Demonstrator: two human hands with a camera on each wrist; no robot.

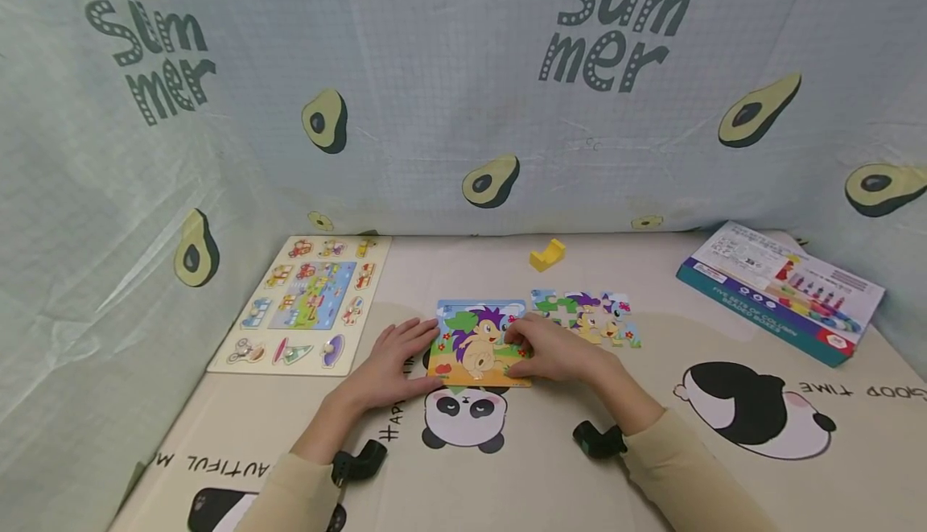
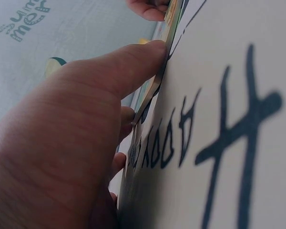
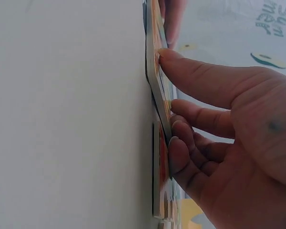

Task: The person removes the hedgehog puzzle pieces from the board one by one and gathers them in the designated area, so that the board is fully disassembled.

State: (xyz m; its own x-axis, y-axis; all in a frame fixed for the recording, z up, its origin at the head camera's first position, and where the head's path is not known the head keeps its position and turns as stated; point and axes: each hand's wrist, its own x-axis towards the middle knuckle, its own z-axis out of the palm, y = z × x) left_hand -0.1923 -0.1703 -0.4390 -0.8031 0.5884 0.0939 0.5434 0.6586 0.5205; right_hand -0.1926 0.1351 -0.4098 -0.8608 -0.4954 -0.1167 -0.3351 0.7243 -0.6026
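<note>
A hedgehog picture puzzle (image 1: 474, 344) lies in front of me, its picture whole. My left hand (image 1: 389, 363) rests along its left edge with fingers extended, and in the left wrist view the thumb (image 2: 145, 55) touches the near edge. Bent over the puzzle's right side is my right hand (image 1: 558, 347). In the right wrist view its thumb (image 3: 181, 62) lies on the picture near the edge while the other fingers curl at the side. Part of that right edge is hidden by the hand. Just beyond, loose hedgehog puzzle pieces (image 1: 587, 316) lie grouped together.
A wooden vehicle peg board (image 1: 263, 353) lies at the left. A yellow curved block (image 1: 547, 255) sits near the back wall. At the right stands a teal and white toy box (image 1: 782, 290). Patterned cloth (image 1: 405, 113) hangs behind the table.
</note>
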